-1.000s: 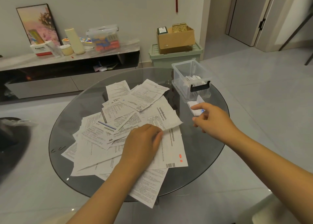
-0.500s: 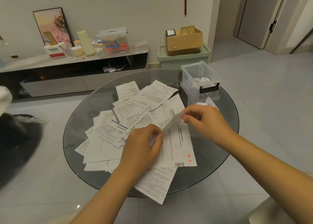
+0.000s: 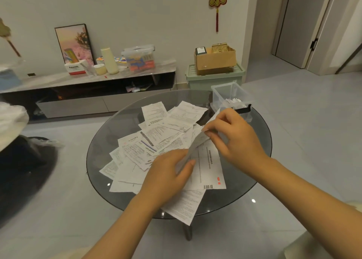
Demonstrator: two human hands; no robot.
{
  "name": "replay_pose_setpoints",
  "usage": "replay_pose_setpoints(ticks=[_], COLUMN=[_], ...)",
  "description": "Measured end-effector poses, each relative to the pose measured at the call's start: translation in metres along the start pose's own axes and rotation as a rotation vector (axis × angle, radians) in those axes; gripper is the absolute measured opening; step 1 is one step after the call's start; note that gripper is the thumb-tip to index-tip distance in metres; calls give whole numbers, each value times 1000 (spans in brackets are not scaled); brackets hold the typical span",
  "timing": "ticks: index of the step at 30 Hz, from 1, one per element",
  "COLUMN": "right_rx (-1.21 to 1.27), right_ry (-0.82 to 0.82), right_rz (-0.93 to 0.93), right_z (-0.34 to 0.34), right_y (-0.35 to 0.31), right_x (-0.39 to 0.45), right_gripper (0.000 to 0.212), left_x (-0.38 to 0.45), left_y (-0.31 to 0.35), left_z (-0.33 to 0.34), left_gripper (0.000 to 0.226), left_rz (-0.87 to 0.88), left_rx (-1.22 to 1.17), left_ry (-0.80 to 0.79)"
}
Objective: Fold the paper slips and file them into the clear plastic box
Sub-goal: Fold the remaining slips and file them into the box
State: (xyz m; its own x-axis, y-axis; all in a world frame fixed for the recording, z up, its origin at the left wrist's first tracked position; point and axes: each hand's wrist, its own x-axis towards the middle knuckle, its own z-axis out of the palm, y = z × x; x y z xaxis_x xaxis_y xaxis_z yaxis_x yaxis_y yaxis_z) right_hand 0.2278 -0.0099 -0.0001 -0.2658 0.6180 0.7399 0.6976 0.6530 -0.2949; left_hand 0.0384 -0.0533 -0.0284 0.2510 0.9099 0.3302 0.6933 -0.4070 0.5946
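Paper slips (image 3: pixel 156 141) lay heaped across the round glass table (image 3: pixel 254 160), and one slip (image 3: pixel 197 141) was held lifted above the heap between both hands. Its long axis was seen to run diagonally, from the near-left end at the left hand (image 3: pixel 168 172) up to the far-right end at the right hand (image 3: pixel 233 137). The lower end was pinched between the left thumb and fingers; the upper edge was pinched by the curled fingertips of the right hand. The clear plastic box (image 3: pixel 231 96) stood at the far right edge of the table, just beyond the right hand, with folded slips already visible inside, so the right hand was judged the nearer for filing. Compared with half a second earlier, the slip had been raised higher off the heap and drawn more taut, and the right hand had been carried up and toward the box.
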Motion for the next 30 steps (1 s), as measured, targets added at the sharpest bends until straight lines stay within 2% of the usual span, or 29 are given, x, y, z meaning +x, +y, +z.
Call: replay_pose_setpoints(ticks=[4,7,9,12,15,20,22,24,27,30], right_rx=[-73,-100,-134,-92,30,400,487,557,639,617], right_ry=[3,-3,-72,-243,-302,-506,-547,-527,-452,-321], right_rz=[-44,-7,122,426,572,794,893,938,962,974], right_z=[-17,-29,-36,-46,-47,-40,-38,-34,-31,-36], right_y=[-11,-16,-16,-13,-9,-8,-6,-3,-3,-3], right_x=[-1,-5,-4,-7,-8,2,11,21,35,49], right_gripper=[23,23,38,65,71,57,44,31,26,15], left_x=[-6,-8,-6,-5,-2,-6,-5,-2,4,11], left_y=[24,35,36,33,33,39,39,34,23,10], left_z=[0,-3,-8,-20,-31,-44,-52,-61,-75,-89], left_gripper=[34,32,26,26,27,18,19,21,25,27], left_rz=[-141,-258,-376,-560,-676,-755,-782,-821,-871,-865], left_rx=[-231,-380,-507,-625,-779,-1043,-1133,-1183,-1206,-1085], left_ry=[-18,-32,19,103,136,133,128,138,135,87])
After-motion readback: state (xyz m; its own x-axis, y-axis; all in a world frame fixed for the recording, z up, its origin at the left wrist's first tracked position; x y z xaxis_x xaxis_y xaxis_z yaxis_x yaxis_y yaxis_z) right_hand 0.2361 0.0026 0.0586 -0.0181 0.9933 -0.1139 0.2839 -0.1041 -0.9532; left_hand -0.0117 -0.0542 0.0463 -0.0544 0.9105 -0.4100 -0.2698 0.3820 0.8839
